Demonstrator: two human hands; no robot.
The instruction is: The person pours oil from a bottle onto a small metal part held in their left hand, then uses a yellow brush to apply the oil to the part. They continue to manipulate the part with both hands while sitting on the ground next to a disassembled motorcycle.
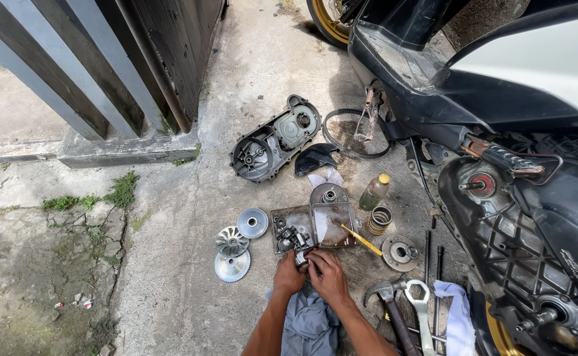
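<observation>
Both hands meet low centre on the concrete floor (170, 264), over a grey rag (310, 323). Left hand (289, 275) and right hand (330, 277) pinch a small metal part (302, 258) between them, fingers closed narrow around it; what the part is cannot be told. It sits just at the near edge of a shallow tin tray (291, 231) holding small dark parts. Beside that tray is a second tray (333, 224) with brownish liquid, a yellow-handled brush (358, 240) leaning over its rim.

Left of the trays: a finned pulley (231, 241), a toothed disc (232, 266) touching it, a smooth pulley face (252, 223) just beside. Behind the trays: round bell housing (328, 194), black plastic piece (315, 158), large engine cover (275, 138), drive belt (355, 132) near the scooter (500, 99).

Right of the trays: bottle with yellow cap (374, 191), coil spring (380, 219), round plate (399, 253). Near lower right: hammer (389, 300), wrench (421, 310), white cloth (457, 313). The open engine case (513, 250) is at the right edge. A gate (91, 66) is at the upper left.
</observation>
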